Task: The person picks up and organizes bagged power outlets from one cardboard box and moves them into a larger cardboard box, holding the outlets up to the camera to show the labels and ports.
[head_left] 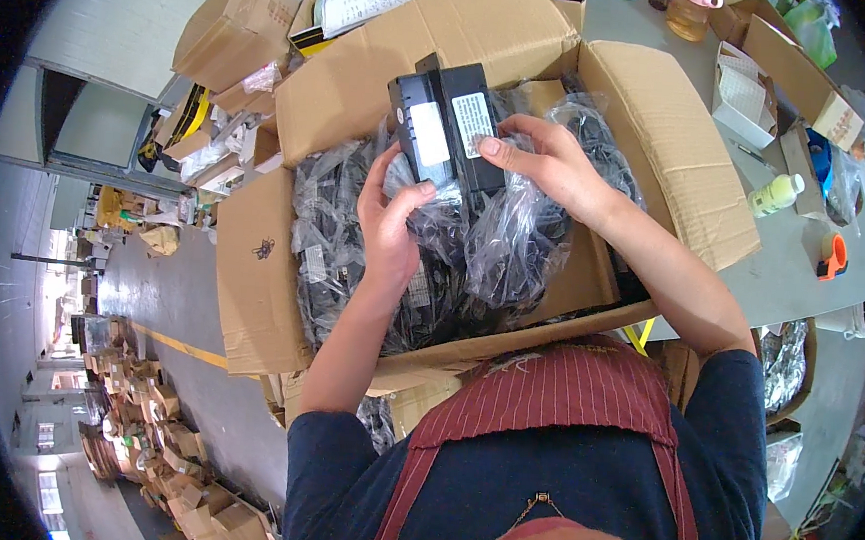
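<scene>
Over an open cardboard box (500,24), I hold two black box-shaped devices with white labels side by side. My left hand (392,222) is closed around the lower left of the left black device (408,107), thumb on its face. My right hand (552,168) grips the right black device (466,80) from its right side, thumb by the label. A clear plastic bag (514,251) hangs crumpled below the devices; whether it still wraps one of them I cannot tell. Inside the box lie several more dark items in clear bags (332,198).
The box's flaps stand spread outward. On the grey table to the right are a pale green bottle (776,195), an orange tape dispenser (834,257) and a small white box (745,92). Stacked cartons (236,26) stand back left; many cardboard pieces (175,443) lie on the floor.
</scene>
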Motion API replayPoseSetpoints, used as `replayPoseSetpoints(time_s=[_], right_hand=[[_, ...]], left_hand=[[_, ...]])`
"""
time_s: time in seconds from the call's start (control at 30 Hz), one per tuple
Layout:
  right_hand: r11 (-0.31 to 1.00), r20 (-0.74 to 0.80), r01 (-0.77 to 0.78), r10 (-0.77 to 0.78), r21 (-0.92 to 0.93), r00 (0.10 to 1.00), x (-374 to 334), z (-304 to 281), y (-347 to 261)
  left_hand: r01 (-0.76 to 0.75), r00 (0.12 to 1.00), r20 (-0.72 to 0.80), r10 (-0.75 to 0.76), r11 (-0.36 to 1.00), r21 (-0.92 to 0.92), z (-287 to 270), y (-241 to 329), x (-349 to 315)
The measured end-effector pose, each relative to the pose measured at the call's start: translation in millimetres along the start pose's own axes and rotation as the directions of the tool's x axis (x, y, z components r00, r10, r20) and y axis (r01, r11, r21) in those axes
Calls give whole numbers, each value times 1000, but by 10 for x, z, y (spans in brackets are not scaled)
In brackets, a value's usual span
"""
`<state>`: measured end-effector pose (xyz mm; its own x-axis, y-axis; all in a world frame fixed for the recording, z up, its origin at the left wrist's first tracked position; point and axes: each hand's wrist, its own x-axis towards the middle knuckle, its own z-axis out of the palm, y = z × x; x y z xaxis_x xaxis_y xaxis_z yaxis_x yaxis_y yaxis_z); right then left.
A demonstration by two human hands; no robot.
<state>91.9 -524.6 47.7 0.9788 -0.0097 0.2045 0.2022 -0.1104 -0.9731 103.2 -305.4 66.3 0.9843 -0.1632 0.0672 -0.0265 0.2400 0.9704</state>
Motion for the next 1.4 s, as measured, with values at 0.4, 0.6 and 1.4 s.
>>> replayPoseSetpoints(time_s=[0.4, 0.6, 1.4], right_hand=[[950, 142, -275, 254, 151, 957, -30, -50, -148], [958, 50, -160, 152, 237, 987, 1, 1, -2], [945, 77, -181, 166, 273, 983, 21, 2, 46]], left_hand=[[25, 1000, -13, -25, 999, -24, 11, 12, -18], [24, 1000, 11, -24, 998, -57, -10, -26, -1], [72, 995, 68, -71, 997, -5, 27, 20, -31]])
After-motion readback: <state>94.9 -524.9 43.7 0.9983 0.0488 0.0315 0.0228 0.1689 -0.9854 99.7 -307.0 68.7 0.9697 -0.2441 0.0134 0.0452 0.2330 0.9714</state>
